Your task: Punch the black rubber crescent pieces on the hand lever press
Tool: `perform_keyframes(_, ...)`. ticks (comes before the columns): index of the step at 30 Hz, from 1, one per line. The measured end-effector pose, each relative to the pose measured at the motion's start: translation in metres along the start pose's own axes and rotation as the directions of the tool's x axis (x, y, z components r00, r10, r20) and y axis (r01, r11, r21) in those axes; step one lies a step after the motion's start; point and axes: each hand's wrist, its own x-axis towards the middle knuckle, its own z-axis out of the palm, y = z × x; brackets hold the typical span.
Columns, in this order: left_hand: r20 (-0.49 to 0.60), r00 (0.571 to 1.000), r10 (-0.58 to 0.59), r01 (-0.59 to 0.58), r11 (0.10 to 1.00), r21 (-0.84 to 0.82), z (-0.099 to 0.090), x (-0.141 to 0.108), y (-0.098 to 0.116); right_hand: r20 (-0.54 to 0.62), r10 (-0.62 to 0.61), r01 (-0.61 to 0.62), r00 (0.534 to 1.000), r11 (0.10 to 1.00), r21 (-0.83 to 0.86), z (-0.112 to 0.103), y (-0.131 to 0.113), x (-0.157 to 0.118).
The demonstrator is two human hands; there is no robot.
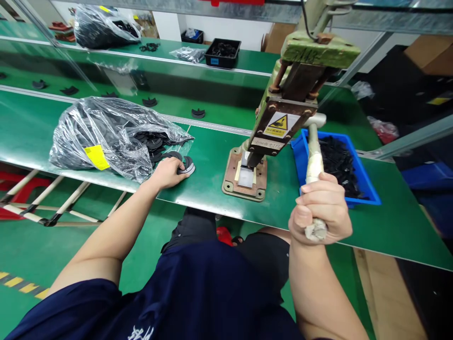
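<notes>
Fingers of my left hand (pixel 169 173) are closed on a curved black part (pixel 186 166) at the mouth of a clear plastic bag (pixel 106 132), where more black parts spill out. My right hand (pixel 321 210) is wrapped round the taped lever handle (pixel 314 156) of a green hand press (pixel 283 104). The press stands on a brown metal base (pixel 230 182), with a pale block (pixel 246 177) under its ram. Right of the press, behind my right hand, sits a blue bin (pixel 370 189) full of small black parts.
Several curved black parts, one of them (pixel 198 113) near the press, lie on the green strip behind the table. On the rear shelf are a black tray (pixel 222 62), a flat plastic bag (pixel 189 54) and a large filled bag (pixel 102 28). The table's front edge (pixel 212 216) runs before my body.
</notes>
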Motion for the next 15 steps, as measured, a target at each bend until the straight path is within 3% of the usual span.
perform_keyframes(5, 0.012, 1.0, 0.02, -0.019, 0.999, -0.04, 0.0015, -0.0044, 0.0105, 0.001, 0.0, 0.0, 1.0, 1.0, 0.009, 0.0001, -0.0006, -0.0004)
perform_keyframes(8, -0.02, 1.0, 0.018, -0.018, 1.0, 0.02, 0.0011, -0.0043, 0.011, 0.013, -0.004, 0.004, 1.0, 1.0, 0.003, 0.0, -0.0016, -0.0004)
perform_keyframes(11, -0.033, 0.998, -0.049, 0.053, 0.992, 0.111, 0.0003, -0.0025, 0.009, 0.027, -0.015, 0.016, 1.0, 1.0, -0.001, -0.0008, -0.0011, -0.0003)
perform_keyframes(15, -0.04, 0.989, -0.144, 0.148, 0.983, 0.107, 0.0009, 0.0019, 0.0077, 0.054, -0.054, 0.053, 0.997, 0.998, 0.014, -0.0029, 0.0016, -0.0004)
